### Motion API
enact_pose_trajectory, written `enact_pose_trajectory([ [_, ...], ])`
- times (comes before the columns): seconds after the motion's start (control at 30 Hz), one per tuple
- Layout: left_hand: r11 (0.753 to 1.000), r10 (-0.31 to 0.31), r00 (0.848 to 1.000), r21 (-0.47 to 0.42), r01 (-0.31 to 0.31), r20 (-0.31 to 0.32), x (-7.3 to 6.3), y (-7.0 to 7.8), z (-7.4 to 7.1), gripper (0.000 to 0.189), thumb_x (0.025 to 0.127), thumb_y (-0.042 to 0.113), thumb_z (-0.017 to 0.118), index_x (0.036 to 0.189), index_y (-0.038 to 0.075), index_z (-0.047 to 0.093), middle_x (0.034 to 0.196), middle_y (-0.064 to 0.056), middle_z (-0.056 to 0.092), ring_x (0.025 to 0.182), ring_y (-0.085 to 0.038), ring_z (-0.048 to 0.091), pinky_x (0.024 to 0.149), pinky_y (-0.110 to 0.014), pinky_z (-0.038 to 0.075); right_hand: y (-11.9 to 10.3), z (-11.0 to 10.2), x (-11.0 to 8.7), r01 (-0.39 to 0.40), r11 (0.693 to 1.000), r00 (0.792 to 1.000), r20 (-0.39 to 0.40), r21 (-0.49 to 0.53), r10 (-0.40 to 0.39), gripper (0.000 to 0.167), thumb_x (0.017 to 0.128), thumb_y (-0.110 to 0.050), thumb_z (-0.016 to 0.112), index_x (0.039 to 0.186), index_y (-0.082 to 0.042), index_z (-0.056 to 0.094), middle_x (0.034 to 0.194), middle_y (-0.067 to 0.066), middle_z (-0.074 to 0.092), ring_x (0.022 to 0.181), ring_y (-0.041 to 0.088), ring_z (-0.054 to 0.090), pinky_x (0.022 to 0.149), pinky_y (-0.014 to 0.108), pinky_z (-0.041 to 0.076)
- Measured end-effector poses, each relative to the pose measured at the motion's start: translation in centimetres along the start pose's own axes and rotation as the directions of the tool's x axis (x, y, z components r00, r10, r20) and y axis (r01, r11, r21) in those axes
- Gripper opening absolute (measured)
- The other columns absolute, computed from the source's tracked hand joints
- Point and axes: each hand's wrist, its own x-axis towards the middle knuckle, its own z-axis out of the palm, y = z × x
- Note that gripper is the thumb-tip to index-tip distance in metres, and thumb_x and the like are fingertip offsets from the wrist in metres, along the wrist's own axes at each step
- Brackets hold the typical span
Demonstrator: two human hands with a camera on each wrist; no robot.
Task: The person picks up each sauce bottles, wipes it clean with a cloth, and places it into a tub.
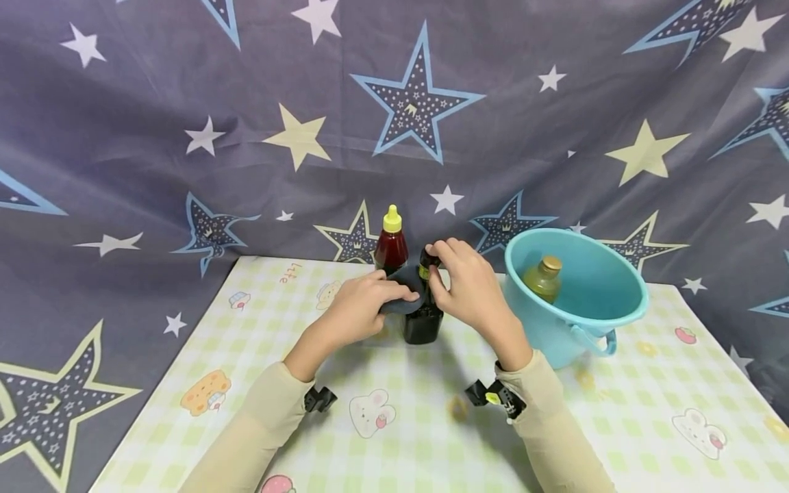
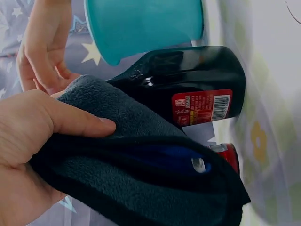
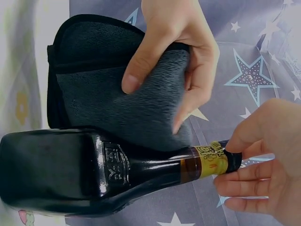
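Note:
A dark glass sauce bottle (image 1: 422, 324) with a yellow neck band stands upright on the table; its red label shows in the left wrist view. My right hand (image 1: 466, 283) pinches its black cap (image 3: 233, 156) between thumb and fingers. In my left hand (image 1: 357, 305) is a folded dark grey cloth (image 3: 127, 99), gripped between thumb and fingers and lying against the bottle's shoulder and neck. Behind the cloth stands a red sauce bottle (image 1: 391, 250) with a yellow nozzle cap, its lower part hidden.
To the right stands a light blue bucket (image 1: 555, 342) holding a greenish bottle with a gold cap (image 1: 544, 279). A checked cloth with cartoon prints covers the table (image 1: 407, 438). A star-patterned curtain (image 1: 246, 171) hangs behind.

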Motion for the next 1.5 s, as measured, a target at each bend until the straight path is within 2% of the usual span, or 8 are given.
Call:
enact_pose_trajectory([
  [0.23,0.999,-0.01,0.997,0.051,0.006,0.076,0.1,-0.1,0.2,0.067,0.072,-0.018,0.066,0.114,0.033,0.079,0.112,0.013,0.076,0.093,-0.017,0.061,0.052,-0.024,0.036,0.0,0.0,0.0,-0.013,1.0,1.0,0.016,-0.017,0.014,0.017,0.092,-0.006,0.059,0.106,-0.005,0.068,0.092,0.01,0.065,0.075,0.024,0.055,0.065,0.038,0.048],
  [0.43,0.999,-0.017,0.996,0.044,0.014,0.088,0.2,-0.7,0.2,0.066,0.07,-0.018,0.067,0.107,0.034,0.082,0.107,0.014,0.077,0.095,-0.018,0.063,0.059,-0.029,0.047,0.0,0.0,0.1,-0.001,1.0,1.0,0.0,-0.021,0.001,0.017,0.092,-0.006,0.059,0.106,-0.005,0.068,0.091,0.01,0.065,0.073,0.024,0.053,0.063,0.037,0.046],
  [0.8,0.998,-0.024,0.992,0.066,0.015,0.127,0.6,-1.4,0.5,0.05,0.077,-0.011,0.075,0.097,0.034,0.084,0.098,0.016,0.078,0.09,-0.017,0.063,0.066,-0.034,0.053,0.1,-0.1,0.3,-0.01,1.0,1.0,-0.003,-0.025,0.009,0.016,0.092,-0.006,0.059,0.106,-0.005,0.068,0.09,0.011,0.064,0.072,0.023,0.052,0.063,0.037,0.045],
  [0.93,0.995,-0.049,0.974,0.095,0.028,0.219,0.3,-1.5,1.7,0.043,0.08,-0.006,0.078,0.097,0.033,0.084,0.101,0.015,0.078,0.112,-0.025,0.067,0.08,-0.042,0.059,0.0,0.1,0.0,-0.012,1.0,1.0,-0.006,-0.019,0.012,0.017,0.092,-0.006,0.059,0.106,-0.005,0.068,0.091,0.01,0.064,0.073,0.023,0.053,0.063,0.037,0.046],
  [1.1,0.994,-0.089,0.936,0.094,0.06,0.342,0.1,-1.8,3.0,0.038,0.086,-0.003,0.075,0.1,0.031,0.084,0.108,0.012,0.078,0.135,-0.034,0.057,0.091,-0.044,0.058,-0.2,0.4,-0.2,-0.002,1.0,1.0,-0.007,-0.011,0.002,0.017,0.092,-0.007,0.06,0.107,-0.005,0.068,0.092,0.01,0.065,0.075,0.024,0.055,0.065,0.038,0.048],
  [1.2,0.993,-0.106,0.939,0.082,0.083,0.328,0.1,-2.1,2.6,0.041,0.085,-0.006,0.075,0.099,0.032,0.084,0.107,0.011,0.078,0.127,-0.031,0.062,0.083,-0.042,0.059,-0.1,0.3,-0.1,0.0,1.0,1.0,-0.016,-0.008,0.0,0.016,0.092,-0.007,0.06,0.106,-0.005,0.068,0.092,0.01,0.065,0.074,0.023,0.055,0.064,0.037,0.048],
  [1.33,0.989,-0.147,0.957,0.064,0.135,0.252,0.1,-2.7,0.6,0.051,0.081,-0.01,0.069,0.102,0.034,0.083,0.109,0.009,0.077,0.102,-0.023,0.065,0.065,-0.035,0.052,0.0,0.0,0.2,-0.011,1.0,1.0,-0.02,0.001,0.011,0.014,0.093,-0.008,0.062,0.106,-0.006,0.068,0.091,0.009,0.065,0.073,0.022,0.054,0.062,0.036,0.047],
  [1.5,0.971,-0.238,0.968,0.012,0.238,0.073,-0.7,-3.0,-2.3,0.059,0.079,-0.008,0.058,0.12,0.031,0.078,0.117,0.001,0.076,0.098,-0.025,0.068,0.058,-0.032,0.04,0.0,0.2,0.0,-0.021,1.0,1.0,-0.007,-0.006,0.021,0.013,0.095,-0.015,0.066,0.106,-0.008,0.068,0.092,0.008,0.065,0.075,0.022,0.055,0.064,0.036,0.048],
])
